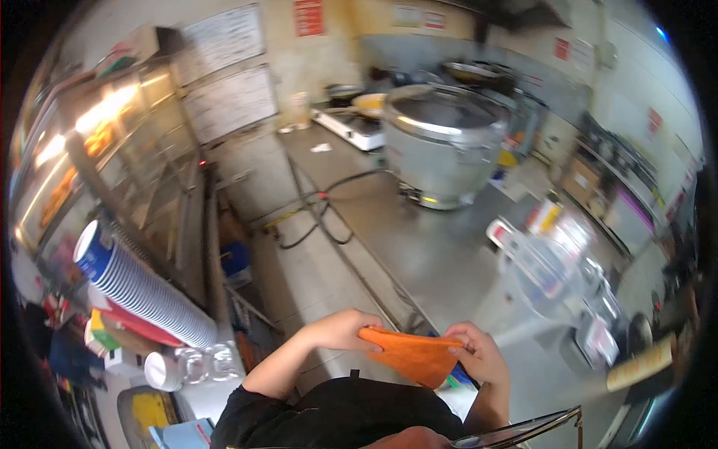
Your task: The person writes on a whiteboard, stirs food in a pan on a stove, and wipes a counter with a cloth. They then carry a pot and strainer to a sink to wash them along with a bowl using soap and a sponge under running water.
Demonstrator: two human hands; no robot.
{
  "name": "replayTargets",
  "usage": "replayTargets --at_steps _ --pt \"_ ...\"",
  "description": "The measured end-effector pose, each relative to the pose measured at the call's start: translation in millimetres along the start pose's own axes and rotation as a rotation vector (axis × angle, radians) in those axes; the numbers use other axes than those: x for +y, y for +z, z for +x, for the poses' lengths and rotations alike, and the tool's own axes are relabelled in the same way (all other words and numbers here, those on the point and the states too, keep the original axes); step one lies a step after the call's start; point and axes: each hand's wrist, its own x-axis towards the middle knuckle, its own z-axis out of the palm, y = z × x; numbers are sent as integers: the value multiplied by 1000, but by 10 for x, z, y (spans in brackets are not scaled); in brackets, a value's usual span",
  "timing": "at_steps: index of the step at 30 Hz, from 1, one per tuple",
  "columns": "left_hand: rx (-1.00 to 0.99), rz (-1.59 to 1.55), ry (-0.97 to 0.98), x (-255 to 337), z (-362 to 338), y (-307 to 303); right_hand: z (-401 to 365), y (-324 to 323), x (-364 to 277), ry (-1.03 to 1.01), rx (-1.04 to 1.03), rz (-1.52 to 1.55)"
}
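Note:
An orange cloth (415, 358) is stretched between my two hands, close in front of my body. My left hand (346, 330) pinches its upper left corner, and my right hand (479, 352) grips its upper right corner. The cloth's lower part hangs in a point toward my dark shirt. Beyond it lies the steel counter (419, 254), touched by neither hand.
A large steel pot (441, 157) with a lid stands on the counter. Clear plastic containers (538, 269) sit to the right. On the left are a tall stack of paper cups (149, 292) and a lit glass food cabinet (112, 142). A black cable (321, 213) loops beside the counter.

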Motion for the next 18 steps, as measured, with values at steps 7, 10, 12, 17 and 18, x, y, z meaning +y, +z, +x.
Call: replayTargets --at_steps 7,10,12,17,18 --pt "771 -1650 -328 -1674 -880 -253 2267 896 2125 434 -586 -73" --pt "774 -1883 -43 -2111 -1065 -199 2631 1701 1492 668 -584 935" --pt "891 -1832 -131 -2603 -1119 -449 3085 2013 1926 727 -490 674" --pt "1104 -1484 -551 -3698 -705 -1645 4785 2432 2236 619 -559 545" --pt "1134 -1395 -541 -3821 -597 -1955 5132 2456 2184 607 -506 487"
